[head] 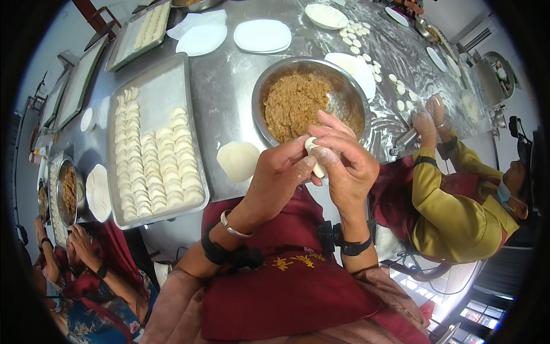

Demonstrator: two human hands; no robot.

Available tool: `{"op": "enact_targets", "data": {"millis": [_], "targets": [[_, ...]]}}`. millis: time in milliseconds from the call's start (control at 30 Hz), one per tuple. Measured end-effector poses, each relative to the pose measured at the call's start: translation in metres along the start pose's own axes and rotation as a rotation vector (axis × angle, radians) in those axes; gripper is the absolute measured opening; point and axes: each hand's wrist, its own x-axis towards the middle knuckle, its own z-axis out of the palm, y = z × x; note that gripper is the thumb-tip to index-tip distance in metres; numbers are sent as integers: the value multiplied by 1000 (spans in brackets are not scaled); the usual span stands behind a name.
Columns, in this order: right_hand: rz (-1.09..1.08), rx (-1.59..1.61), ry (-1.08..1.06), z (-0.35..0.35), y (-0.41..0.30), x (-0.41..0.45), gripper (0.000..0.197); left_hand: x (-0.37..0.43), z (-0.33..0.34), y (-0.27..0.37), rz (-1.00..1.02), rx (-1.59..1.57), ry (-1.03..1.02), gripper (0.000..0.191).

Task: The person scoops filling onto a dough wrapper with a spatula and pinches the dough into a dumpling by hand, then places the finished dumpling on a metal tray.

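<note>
Between the fingers of my left hand (277, 176) and my right hand (348, 163) is a folded dumpling (316, 162), its white dough partly hidden by my thumbs and fingertips. Both hands grip it just in front of a steel bowl (259, 107) of brown minced filling (294, 103). Flat round dough wrappers (238, 161) lie overlapped on the steel table left of the bowl. Further left, a metal tray (161, 81) carries several rows of finished dumplings (154, 172).
White plates (262, 35) and a bowl of flour (326, 16) stand at the back. Small dough pieces (354, 38) dot the floured surface. At right, a co-worker (459, 206) holds a rolling pin (406, 139). Other people's hands (81, 245) work at lower left beside another filling bowl (68, 189).
</note>
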Motion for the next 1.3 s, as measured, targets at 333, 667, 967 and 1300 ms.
{"op": "enact_targets", "data": {"millis": [333,667,967,1300], "targets": [[67,64,4,-14,-3,2,17,8,13,6,-53,123,10,31],[23,42,-78,-40,3,9,17,24,28,5,-108,134,0,27],[-11,120,-119,-58,19,6,20,32,43,3,-94,208,-24,20],[120,241,-128,-69,21,-2,18,31,53,-4,-175,131,1,19]]}}
